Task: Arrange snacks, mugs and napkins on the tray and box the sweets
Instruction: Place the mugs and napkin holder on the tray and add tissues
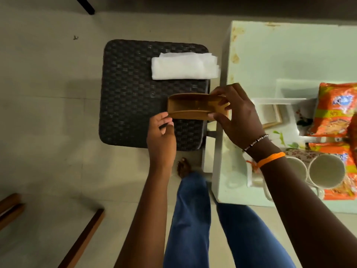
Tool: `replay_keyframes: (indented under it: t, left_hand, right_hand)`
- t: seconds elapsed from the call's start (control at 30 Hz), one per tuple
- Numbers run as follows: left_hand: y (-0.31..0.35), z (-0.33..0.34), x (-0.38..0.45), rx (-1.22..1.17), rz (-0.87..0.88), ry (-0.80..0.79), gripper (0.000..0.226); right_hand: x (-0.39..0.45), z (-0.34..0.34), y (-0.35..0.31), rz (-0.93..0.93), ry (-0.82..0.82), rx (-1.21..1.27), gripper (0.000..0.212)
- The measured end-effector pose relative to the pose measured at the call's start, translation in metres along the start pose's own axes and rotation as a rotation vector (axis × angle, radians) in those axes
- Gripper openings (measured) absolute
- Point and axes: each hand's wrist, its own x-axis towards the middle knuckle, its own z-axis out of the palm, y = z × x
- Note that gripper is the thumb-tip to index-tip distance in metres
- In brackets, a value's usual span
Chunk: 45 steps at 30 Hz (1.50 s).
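- Pale, glossy worktop (pixel 270 60): a white surface with worn, stained edges at the right of the view, carrying the tray and its load.
- Dark woven stool (pixel 135 97): stands on the floor just beside the worktop's left edge; its seat serves as a second surface.
- White floral tray (pixel 289 88): lies on the worktop, cut off by the right edge of the view; part of its floor near the centre is bare.
- Folded napkins (pixel 184 65): a white stack lying on the far right part of the stool seat, not yet on the tray.
- Orange snack packets (pixel 334 111): at least two lie on the tray, one at the far end and one under or beside the mugs; this step appears done.
- Brown holder (pixel 193 107): a slim, open-topped wooden or card piece, empty, held level above the near right corner of the stool. Whether it is the sweet box or a napkin stand cannot be told.
- White mugs (pixel 326 171): two stand upright, touching, at the tray's near end.
- Right hand (pixel 237 117): fingers and thumb curl round the holder's right end, pinching it.
- Left hand (pixel 162 136): loosely curled fingers touch the holder's lower left corner, steadying it.
- Progress, as judged: snacks and mugs placed; napkins remain; no sweets are visible, so boxing seems still ahead.
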Motion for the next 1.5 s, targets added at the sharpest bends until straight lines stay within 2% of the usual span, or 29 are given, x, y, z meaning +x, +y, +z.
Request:
replay_keyframes:
  t: [0.1,0.27,0.5,0.77,0.93,1.17,1.3,1.43,1.5]
  left_hand:
    - [0.0,0.021,-0.02,0.029,0.041,-0.048,0.023]
    - [-0.001,0.069,-0.053,0.052,0.099,-0.177,0.022]
    - [-0.003,0.13,-0.09,0.164,0.105,-0.406,0.027]
    - [-0.018,0.165,-0.108,0.291,0.063,-0.363,0.017]
    - [-0.024,0.172,-0.112,0.346,0.089,-0.361,0.018]
    - [-0.026,0.173,-0.108,0.377,0.071,-0.296,0.007]
    - [-0.025,0.171,-0.102,0.334,0.11,-0.352,0.015]
    - [-0.021,0.174,-0.101,0.377,0.208,-0.411,0.013]
    - [-0.019,0.177,-0.101,0.39,0.245,-0.435,0.013]
  right_hand:
    - [-0.031,-0.029,0.022,0.02,0.059,-0.089,0.037]
    - [-0.075,-0.084,0.065,0.088,0.146,-0.101,0.037]
    - [-0.098,-0.125,0.123,0.184,0.105,-0.032,0.041]
    - [-0.103,-0.134,0.154,0.236,-0.012,-0.054,0.048]
    - [-0.101,-0.137,0.159,0.233,-0.034,-0.103,0.048]
    - [-0.103,-0.134,0.161,0.231,-0.055,-0.124,0.047]
    - [-0.097,-0.133,0.16,0.246,-0.081,-0.09,0.046]
    - [-0.09,-0.146,0.165,0.312,-0.209,-0.032,0.046]
    - [-0.085,-0.152,0.173,0.349,-0.142,0.013,0.04]
